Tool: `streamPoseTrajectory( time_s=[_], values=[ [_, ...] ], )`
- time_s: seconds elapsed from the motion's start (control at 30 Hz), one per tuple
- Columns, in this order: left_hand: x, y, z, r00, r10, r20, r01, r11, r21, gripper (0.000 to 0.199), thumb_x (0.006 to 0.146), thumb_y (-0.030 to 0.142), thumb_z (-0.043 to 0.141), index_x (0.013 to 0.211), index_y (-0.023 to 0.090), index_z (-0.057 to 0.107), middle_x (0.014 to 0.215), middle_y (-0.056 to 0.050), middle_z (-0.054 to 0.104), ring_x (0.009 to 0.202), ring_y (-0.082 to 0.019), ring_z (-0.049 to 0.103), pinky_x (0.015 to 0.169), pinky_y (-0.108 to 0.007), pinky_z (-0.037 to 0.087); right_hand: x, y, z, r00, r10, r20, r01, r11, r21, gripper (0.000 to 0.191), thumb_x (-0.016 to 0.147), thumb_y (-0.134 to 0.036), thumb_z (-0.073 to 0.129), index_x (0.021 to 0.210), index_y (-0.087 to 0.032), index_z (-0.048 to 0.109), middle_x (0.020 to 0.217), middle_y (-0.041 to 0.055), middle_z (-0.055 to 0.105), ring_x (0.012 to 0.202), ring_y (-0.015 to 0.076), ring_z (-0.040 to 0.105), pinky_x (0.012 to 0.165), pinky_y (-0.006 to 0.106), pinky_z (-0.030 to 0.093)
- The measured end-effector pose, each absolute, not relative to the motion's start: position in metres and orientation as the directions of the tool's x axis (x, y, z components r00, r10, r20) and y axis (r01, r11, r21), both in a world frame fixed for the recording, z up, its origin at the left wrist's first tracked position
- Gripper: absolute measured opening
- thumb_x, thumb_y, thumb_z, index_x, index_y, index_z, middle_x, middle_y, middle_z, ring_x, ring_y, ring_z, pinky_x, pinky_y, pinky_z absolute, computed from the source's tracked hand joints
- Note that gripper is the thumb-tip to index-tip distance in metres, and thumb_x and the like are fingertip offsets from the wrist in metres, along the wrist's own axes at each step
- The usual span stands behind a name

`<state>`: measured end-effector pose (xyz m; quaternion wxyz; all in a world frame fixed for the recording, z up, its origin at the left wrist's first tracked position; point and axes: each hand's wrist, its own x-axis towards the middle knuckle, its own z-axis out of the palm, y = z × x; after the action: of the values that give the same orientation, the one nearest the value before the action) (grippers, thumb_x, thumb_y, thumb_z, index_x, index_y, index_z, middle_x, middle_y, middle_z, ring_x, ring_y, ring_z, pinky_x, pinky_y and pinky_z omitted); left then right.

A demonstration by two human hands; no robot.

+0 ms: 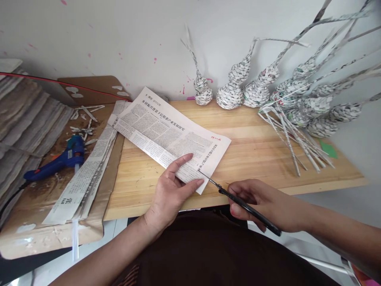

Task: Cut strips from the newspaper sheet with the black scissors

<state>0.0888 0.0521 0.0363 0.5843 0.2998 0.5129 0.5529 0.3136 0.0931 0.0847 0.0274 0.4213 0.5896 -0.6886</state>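
Note:
A printed newspaper sheet point(166, 129) lies slantwise over the wooden board. My left hand point(172, 192) grips its near right part, thumb and forefinger on top and the other fingers out of sight beneath. From the right, my right hand point(253, 200) holds black-handled scissors point(238, 201), fingers wrapped round the handles. The scissor blades reach the sheet's near right edge, close to my left thumb; whether paper is between them I cannot tell. Left of the sheet rests a stack of cut newspaper strips point(89, 174).
A blue glue gun point(59, 161) lies on brown cardboard point(111, 174), near paper scraps point(86, 123) and a tall newspaper stack point(26, 123). Several woven paper gourds point(229, 95) line the back wall. Rolled paper sticks point(288, 139) spread over the board point(247, 135) at right.

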Motion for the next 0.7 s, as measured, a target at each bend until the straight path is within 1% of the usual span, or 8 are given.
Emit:
streamPoseTrajectory(
  time_s=[0.23,0.4,0.53,0.7],
  values=[
    [0.0871,0.0523,0.0348,-0.117,0.961,-0.252,-0.342,0.199,0.918,0.068,0.068,0.022,0.086,0.131,0.022,0.060,0.117,-0.006,0.074,0.115,-0.024,0.064,0.105,-0.039,0.047,0.3139,0.0934,0.0843,-0.640,0.469,-0.609,0.533,-0.301,-0.791,0.050,0.082,-0.063,0.069,0.076,-0.020,0.046,0.064,-0.0068,0.041,0.049,0.0060,0.038,0.043,0.020,0.026],
    [0.0870,0.0524,0.0353,-0.128,0.957,-0.261,-0.318,0.210,0.925,0.069,0.068,0.024,0.086,0.131,0.021,0.060,0.113,-0.006,0.074,0.114,-0.027,0.065,0.105,-0.043,0.047,0.3137,0.0967,0.0851,-0.619,0.464,-0.634,0.564,-0.299,-0.770,0.049,0.080,-0.061,0.074,0.073,-0.020,0.046,0.062,-0.0067,0.042,0.051,0.0069,0.037,0.045,0.021,0.026],
    [0.0866,0.0528,0.0341,-0.127,0.956,-0.264,-0.312,0.214,0.926,0.069,0.067,0.025,0.087,0.131,0.023,0.060,0.114,-0.006,0.074,0.117,-0.028,0.063,0.106,-0.044,0.047,0.3124,0.0979,0.0856,-0.608,0.449,-0.655,0.554,-0.351,-0.755,0.049,0.076,-0.055,0.079,0.070,-0.020,0.045,0.061,-0.0073,0.040,0.054,0.0078,0.036,0.048,0.022,0.026],
    [0.0859,0.0532,0.0317,-0.111,0.960,-0.257,-0.315,0.212,0.925,0.070,0.069,0.026,0.087,0.133,0.023,0.059,0.116,-0.005,0.073,0.118,-0.028,0.063,0.107,-0.044,0.046,0.3104,0.0973,0.0851,-0.591,0.438,-0.677,0.532,-0.419,-0.735,0.048,0.073,-0.052,0.082,0.070,-0.020,0.046,0.061,-0.0080,0.039,0.053,0.0070,0.032,0.047,0.022,0.025]
  ],
)
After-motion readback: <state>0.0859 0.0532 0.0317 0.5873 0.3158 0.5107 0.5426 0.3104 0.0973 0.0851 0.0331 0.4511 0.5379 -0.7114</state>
